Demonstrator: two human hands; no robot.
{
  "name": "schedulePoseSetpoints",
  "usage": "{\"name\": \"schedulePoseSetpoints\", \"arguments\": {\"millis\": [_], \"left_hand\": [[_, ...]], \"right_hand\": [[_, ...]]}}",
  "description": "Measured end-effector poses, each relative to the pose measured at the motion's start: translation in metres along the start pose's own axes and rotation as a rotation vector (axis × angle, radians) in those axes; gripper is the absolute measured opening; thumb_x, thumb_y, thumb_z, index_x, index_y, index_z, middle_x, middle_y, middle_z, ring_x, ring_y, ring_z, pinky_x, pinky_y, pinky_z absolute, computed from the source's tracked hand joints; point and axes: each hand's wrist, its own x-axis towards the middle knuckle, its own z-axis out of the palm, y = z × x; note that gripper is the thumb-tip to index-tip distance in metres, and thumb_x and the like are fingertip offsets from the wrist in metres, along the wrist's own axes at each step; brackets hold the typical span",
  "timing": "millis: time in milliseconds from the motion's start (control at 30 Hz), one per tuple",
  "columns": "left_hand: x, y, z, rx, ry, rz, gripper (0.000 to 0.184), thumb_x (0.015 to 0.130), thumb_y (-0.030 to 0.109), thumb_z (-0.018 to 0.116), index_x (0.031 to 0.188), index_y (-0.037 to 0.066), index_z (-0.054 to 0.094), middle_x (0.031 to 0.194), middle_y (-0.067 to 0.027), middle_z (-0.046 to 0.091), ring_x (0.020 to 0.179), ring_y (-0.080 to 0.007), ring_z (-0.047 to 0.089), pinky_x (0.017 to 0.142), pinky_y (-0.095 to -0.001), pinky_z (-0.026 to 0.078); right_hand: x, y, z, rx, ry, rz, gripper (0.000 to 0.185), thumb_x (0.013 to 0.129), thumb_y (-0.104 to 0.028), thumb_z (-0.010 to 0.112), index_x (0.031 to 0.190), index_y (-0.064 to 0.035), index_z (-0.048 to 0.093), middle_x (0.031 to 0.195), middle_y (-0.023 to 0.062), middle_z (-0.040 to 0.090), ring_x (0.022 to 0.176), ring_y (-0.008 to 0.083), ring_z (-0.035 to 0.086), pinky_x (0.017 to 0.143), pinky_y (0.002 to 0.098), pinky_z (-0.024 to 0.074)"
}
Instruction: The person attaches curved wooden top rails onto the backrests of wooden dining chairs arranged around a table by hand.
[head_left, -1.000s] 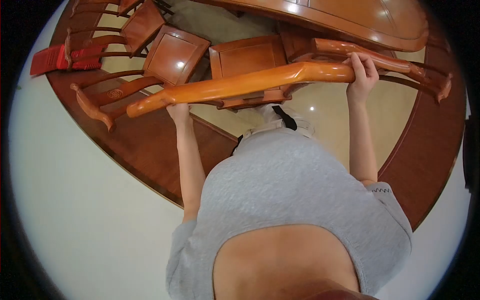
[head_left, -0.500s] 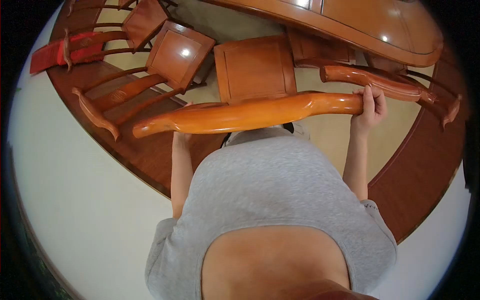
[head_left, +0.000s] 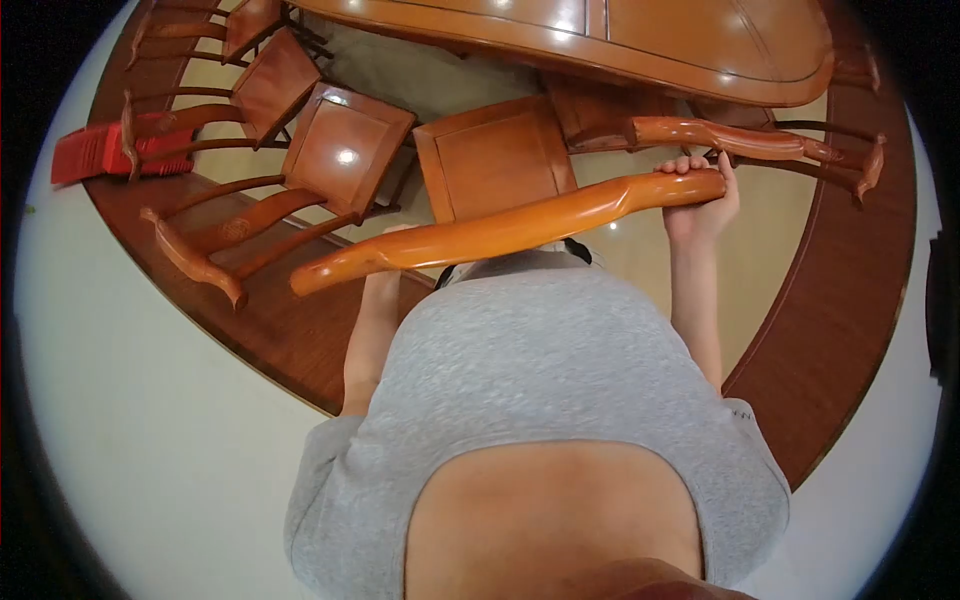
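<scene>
Right in front of my body is a wooden chair (head_left: 495,160), its glossy orange-brown top rail (head_left: 510,228) running across the view, tilted up toward the right. My right hand (head_left: 698,205) is closed around the rail's right end, with fingertips over its far side. Near the rail's left end, my left hand (head_left: 385,268) is mostly hidden behind the wood; its fingers cannot be made out. The chair's square seat shows beyond the rail.
A large polished table (head_left: 570,40) spans the top. Other wooden chairs stand at the left (head_left: 345,150) and at the right (head_left: 765,140). A red plastic object (head_left: 90,155) lies at the far left. Dark brown flooring borders pale tiles (head_left: 640,260).
The rail first came nearer my body, and its right end has since risen. My right hand now wraps that end from below, fingertips over the far side. The whole view has shifted slightly.
</scene>
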Motion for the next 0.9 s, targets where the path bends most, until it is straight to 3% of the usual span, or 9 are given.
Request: {"name": "schedulePoseSetpoints", "arguments": {"millis": [67, 233, 300, 433, 533, 600, 633, 700, 900], "left_hand": [[0.017, -0.005, -0.028, 0.003, -0.11, -0.03, 0.037, 0.089, 0.034, 0.053, 0.09, -0.002, 0.064, 0.085, -0.0171, 0.068, 0.07, -0.0267, 0.065, 0.067, -0.0396, 0.053], [0.026, -0.012, -0.071, 0.014, -0.36, -0.058, 0.037, 0.088, 0.032, 0.052, 0.092, -0.003, 0.064, 0.088, -0.0186, 0.068, 0.073, -0.0285, 0.065, 0.069, -0.041, 0.053], [-0.001, -0.008, -0.02, 0.032, -0.072, -0.143, 0.036, 0.087, 0.031, 0.053, 0.092, -0.003, 0.063, 0.089, -0.0201, 0.067, 0.072, -0.0311, 0.066, 0.071, -0.0441, 0.052], [0.002, -0.004, -0.018, -0.003, -0.157, -0.02, 0.035, 0.086, 0.031, 0.053, 0.091, -0.003, 0.063, 0.089, -0.0198, 0.067, 0.07, -0.0309, 0.066, 0.069, -0.0444, 0.052], [-0.004, 0.005, -0.006, 0.034, -0.066, -0.194, 0.03, 0.086, 0.028, 0.053, 0.089, -0.001, 0.063, 0.086, -0.0168, 0.068, 0.067, -0.0299, 0.065, 0.067, -0.044, 0.052], [0.026, 0.019, -0.048, 0.156, -0.027, -0.003, 0.031, 0.088, 0.029, 0.051, 0.095, 0.001, 0.062, 0.09, -0.0153, 0.068, 0.074, -0.0297, 0.065, 0.07, -0.0444, 0.052], [0.018, 0.024, -0.028, 0.172, -0.026, -0.003, 0.031, 0.088, 0.029, 0.051, 0.095, 0.001, 0.062, 0.09, -0.0153, 0.068, 0.074, -0.0297, 0.065, 0.07, -0.0444, 0.052], [0.007, 0.031, -0.004, 0.075, -0.347, -0.513, 0.03, 0.091, 0.031, 0.05, 0.094, 0.004, 0.063, 0.091, -0.0135, 0.067, 0.079, -0.0291, 0.065, 0.075, -0.0438, 0.05], [-0.008, 0.003, -0.024, 0.117, -0.364, -0.44, 0.03, 0.091, 0.032, 0.05, 0.094, 0.005, 0.063, 0.093, -0.0132, 0.067, 0.081, -0.0285, 0.064, 0.077, -0.0436, 0.05]], "right_hand": [[-0.005, -0.002, 0.0, 0.001, 0.157, 0.02, 0.026, 0.086, -0.027, 0.049, 0.071, -0.0058, 0.048, 0.066, 0.0097, 0.048, 0.07, 0.0263, 0.049, 0.078, 0.0409, 0.042], [-0.037, -0.005, -0.009, 0.029, 0.24, -0.002, 0.021, 0.083, -0.022, 0.05, 0.071, -0.006, 0.047, 0.067, 0.0105, 0.048, 0.07, 0.0268, 0.049, 0.078, 0.0415, 0.0424], [-0.048, -0.007, -0.011, 0.025, 0.24, -0.025, 0.02, 0.083, -0.022, 0.049, 0.071, -0.0058, 0.047, 0.066, 0.0106, 0.048, 0.07, 0.027, 0.049, 0.078, 0.0419, 0.0424], [-0.06, -0.01, -0.02, 0.056, 0.223, -0.047, 0.02, 0.083, -0.022, 0.049, 0.071, -0.0054, 0.047, 0.066, 0.0109, 0.048, 0.07, 0.0275, 0.05, 0.08, 0.043, 0.0421], [-0.066, -0.011, -0.024, 0.092, 0.183, -0.06, 0.02, 0.083, -0.021, 0.048, 0.071, -0.0052, 0.048, 0.067, 0.0113, 0.049, 0.071, 0.0278, 0.05, 0.082, 0.043, 0.0419], [-0.071, -0.011, -0.031, 0.117, 0.161, -0.074, 0.021, 0.084, -0.021, 0.048, 0.071, -0.0051, 0.048, 0.067, 0.0114, 0.049, 0.071, 0.028, 0.05, 0.083, 0.0429, 0.0419], [-0.07, -0.011, -0.037, 0.132, 0.12, -0.071, 0.021, 0.084, -0.021, 0.047, 0.071, -0.005, 0.048, 0.067, 0.0116, 0.049, 0.071, 0.0279, 0.05, 0.083, 0.0427, 0.0417], [-0.073, -0.012, -0.051, 0.16, 0.07, -0.075, 0.022, 0.085, -0.021, 0.046, 0.07, -0.0046, 0.048, 0.066, 0.0122, 0.049, 0.071, 0.0281, 0.05, 0.083, 0.0422, 0.0411], [-0.079, -0.007, -0.067, 0.216, 0.056, -0.096, 0.02, 0.084, -0.018, 0.043, 0.071, -0.0044, 0.048, 0.066, 0.013, 0.049, 0.071, 0.0291, 0.049, 0.084, 0.0444, 0.0403]]}}
